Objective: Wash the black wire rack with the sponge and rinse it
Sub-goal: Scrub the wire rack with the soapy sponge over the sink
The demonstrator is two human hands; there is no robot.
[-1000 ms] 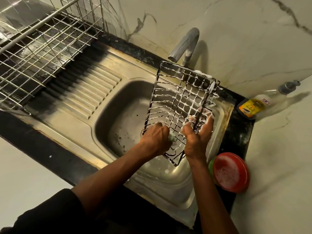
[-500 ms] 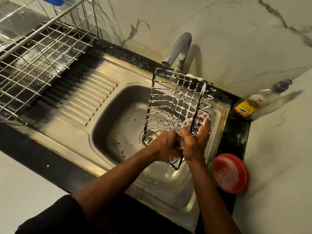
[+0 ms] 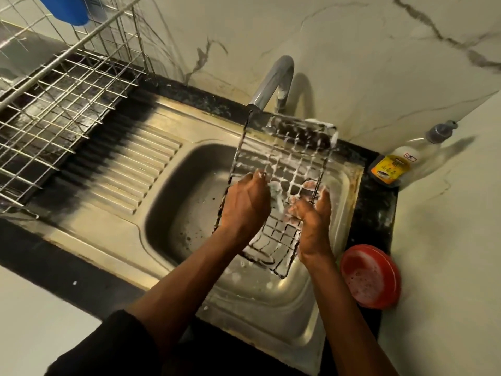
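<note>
Logging the head view, sole entry.

1. Black wire rack (image 3: pixel 287 161): held tilted over the basin of the steel sink (image 3: pixel 168 213), far end up close to the spout of the faucet (image 3: pixel 273 80), near end low over the basin's front. Wires coated in white foam, upper half blurred.
2. Left grip (image 3: pixel 244 207): fingers curled round a pale sponge (image 3: pixel 275 191), pressing it against the rack's grid near the middle.
3. Right grip (image 3: pixel 311 226): clasped on the rack's right edge, thumb on the near face, fingers behind the wires, foam on the fingertips.
4. Dark sleeve (image 3: pixel 103 348): on the left forearm, bottom left.
5. Ribbed drainboard (image 3: pixel 130 169): left of the basin.
6. Black tabletop (image 3: pixel 54 253): bordering the sink.
7. Steel dish drainer (image 3: pixel 54 104): far left, with a blue object (image 3: pixel 67 9) at its top edge, kind not discernible.
8. Pump bottle (image 3: pixel 398 164): yellow label, rear right corner, against the marbled wall (image 3: pixel 352 63).
9. Red round dish (image 3: pixel 371 278): suds inside, just right of the sink's front, beside the right forearm.
</note>
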